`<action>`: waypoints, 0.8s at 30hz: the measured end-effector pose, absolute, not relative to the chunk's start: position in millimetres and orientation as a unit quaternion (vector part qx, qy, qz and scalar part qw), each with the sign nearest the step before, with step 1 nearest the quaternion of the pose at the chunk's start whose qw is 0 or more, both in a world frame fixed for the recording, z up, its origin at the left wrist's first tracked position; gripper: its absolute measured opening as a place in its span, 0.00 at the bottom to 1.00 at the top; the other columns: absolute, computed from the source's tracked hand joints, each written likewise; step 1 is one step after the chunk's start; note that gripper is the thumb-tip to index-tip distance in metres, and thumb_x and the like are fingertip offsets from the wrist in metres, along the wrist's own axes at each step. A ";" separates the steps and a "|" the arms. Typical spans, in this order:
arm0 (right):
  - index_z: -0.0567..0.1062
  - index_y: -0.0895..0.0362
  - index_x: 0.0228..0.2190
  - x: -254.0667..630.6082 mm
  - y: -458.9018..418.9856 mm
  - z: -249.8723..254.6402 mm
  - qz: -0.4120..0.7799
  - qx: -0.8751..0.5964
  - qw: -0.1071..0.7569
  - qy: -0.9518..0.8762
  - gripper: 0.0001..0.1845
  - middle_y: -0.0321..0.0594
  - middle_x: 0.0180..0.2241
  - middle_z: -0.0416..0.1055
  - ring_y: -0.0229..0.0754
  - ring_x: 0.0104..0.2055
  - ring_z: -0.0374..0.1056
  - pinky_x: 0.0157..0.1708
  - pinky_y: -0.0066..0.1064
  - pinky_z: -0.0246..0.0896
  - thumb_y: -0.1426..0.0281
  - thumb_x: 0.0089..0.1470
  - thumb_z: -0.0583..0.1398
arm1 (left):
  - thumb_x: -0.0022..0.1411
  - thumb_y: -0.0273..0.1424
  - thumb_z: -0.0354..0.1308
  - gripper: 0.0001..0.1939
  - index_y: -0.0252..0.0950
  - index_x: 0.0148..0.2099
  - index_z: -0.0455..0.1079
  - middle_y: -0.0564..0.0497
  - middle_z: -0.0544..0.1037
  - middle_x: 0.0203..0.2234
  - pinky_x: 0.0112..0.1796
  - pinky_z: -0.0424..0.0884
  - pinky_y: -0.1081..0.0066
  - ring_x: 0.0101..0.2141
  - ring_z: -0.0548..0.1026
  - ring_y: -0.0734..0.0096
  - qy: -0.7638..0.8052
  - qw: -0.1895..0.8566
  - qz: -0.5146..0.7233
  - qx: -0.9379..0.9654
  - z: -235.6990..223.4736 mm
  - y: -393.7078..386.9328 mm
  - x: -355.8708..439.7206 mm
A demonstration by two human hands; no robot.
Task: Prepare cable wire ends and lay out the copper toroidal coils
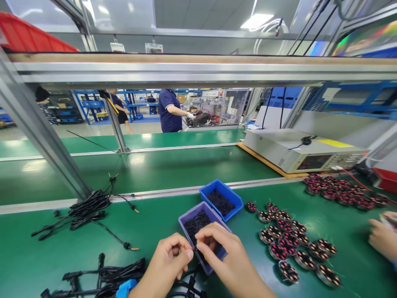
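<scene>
My left hand point(169, 263) and my right hand point(228, 256) meet in front of me, thumb and forefinger of each closed in a pinch. Their fingertips nearly touch around something tiny and dark, with a hint of red, too small to name. Just behind the fingers stands a purple bin point(183, 216) holding many short thin black pieces point(196, 223). A blue bin point(238, 203) behind it holds similar black pieces point(219, 200). Black cable point(182, 285) shows under and between my wrists. A blue band point(125, 288) lies at my left wrist.
Black cable bundles point(88, 209) lie at left, with more cables point(119, 275) nearer. Round copper-wound coils point(288, 240) spread at right, beside another person's hand point(384, 236). A grey instrument point(297, 145) stands behind. A metal post point(52, 136) and shelf beam point(198, 72) frame the bench.
</scene>
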State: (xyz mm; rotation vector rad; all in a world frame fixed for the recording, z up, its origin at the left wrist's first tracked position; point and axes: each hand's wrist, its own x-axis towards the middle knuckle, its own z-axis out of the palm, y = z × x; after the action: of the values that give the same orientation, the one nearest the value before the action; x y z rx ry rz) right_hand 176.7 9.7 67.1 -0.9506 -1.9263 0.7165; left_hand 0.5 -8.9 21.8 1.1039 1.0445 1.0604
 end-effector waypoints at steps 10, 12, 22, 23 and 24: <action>0.74 0.54 0.30 176.5 10.2 66.0 0.280 -0.387 0.425 -0.769 0.07 0.34 0.29 0.73 0.40 0.32 0.68 0.32 0.28 0.62 0.75 0.58 0.58 | 0.50 0.55 0.66 0.27 0.34 0.29 0.70 0.58 0.65 0.15 0.15 0.55 0.80 0.16 0.61 0.79 0.462 0.591 0.460 0.476 17.9 -7.2 0.6; 0.74 0.54 0.30 176.2 9.8 66.2 0.285 -0.390 0.419 -0.769 0.07 0.35 0.29 0.73 0.41 0.32 0.69 0.33 0.29 0.62 0.75 0.58 0.58 | 0.51 0.55 0.66 0.26 0.34 0.30 0.70 0.58 0.66 0.16 0.16 0.55 0.80 0.16 0.62 0.79 0.462 0.593 0.457 0.475 22.2 -8.1 1.1; 0.77 0.54 0.30 169.8 6.0 64.4 0.320 -0.396 0.390 -0.768 0.08 0.37 0.30 0.75 0.43 0.34 0.70 0.34 0.31 0.62 0.75 0.57 0.58 | 0.51 0.54 0.67 0.25 0.34 0.31 0.70 0.58 0.66 0.18 0.15 0.56 0.81 0.17 0.64 0.79 0.451 0.594 0.467 0.475 15.6 -7.5 2.8; 0.77 0.54 0.30 170.5 7.0 64.4 0.325 -0.395 0.396 -0.763 0.09 0.37 0.30 0.75 0.43 0.35 0.70 0.34 0.31 0.63 0.75 0.57 0.58 | 0.51 0.54 0.67 0.25 0.34 0.31 0.71 0.58 0.66 0.18 0.15 0.56 0.81 0.17 0.63 0.79 0.449 0.594 0.467 0.477 14.8 -7.3 2.8; 0.77 0.54 0.30 172.0 8.5 64.4 0.328 -0.395 0.407 -0.755 0.09 0.38 0.31 0.75 0.43 0.35 0.70 0.34 0.31 0.63 0.74 0.57 0.57 | 0.51 0.53 0.67 0.25 0.34 0.31 0.71 0.58 0.66 0.18 0.15 0.56 0.81 0.17 0.63 0.79 0.448 0.593 0.467 0.479 14.7 -7.2 2.8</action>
State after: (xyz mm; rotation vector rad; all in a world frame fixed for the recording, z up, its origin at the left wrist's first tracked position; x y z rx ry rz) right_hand 172.0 8.5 64.4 -0.9972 -1.9045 0.8262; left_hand 2.8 -7.2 14.7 1.1131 1.0415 1.0853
